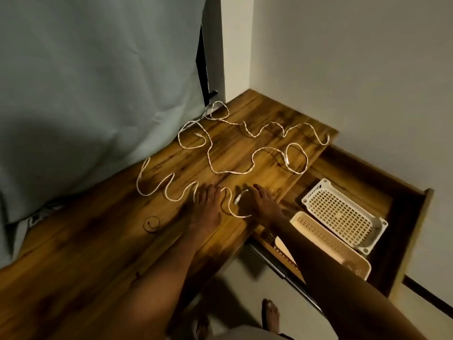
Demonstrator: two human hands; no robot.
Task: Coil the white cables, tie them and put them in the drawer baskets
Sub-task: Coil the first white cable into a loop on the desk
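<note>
Several white cables lie in loose wavy loops on the wooden desk. The nearest cable snakes from the left to under my hands; another cable loops farther back. My left hand rests flat on the near cable, fingers spread. My right hand lies over that cable's end by its white plug, fingers apart; whether it pinches the cable is unclear. Two perforated baskets sit in the open drawer at the right: a white basket and a cream basket.
A small dark tie ring lies on the desk left of my left arm. A grey-green curtain hangs over the desk's back left. White walls close the corner. My foot stands on the floor below.
</note>
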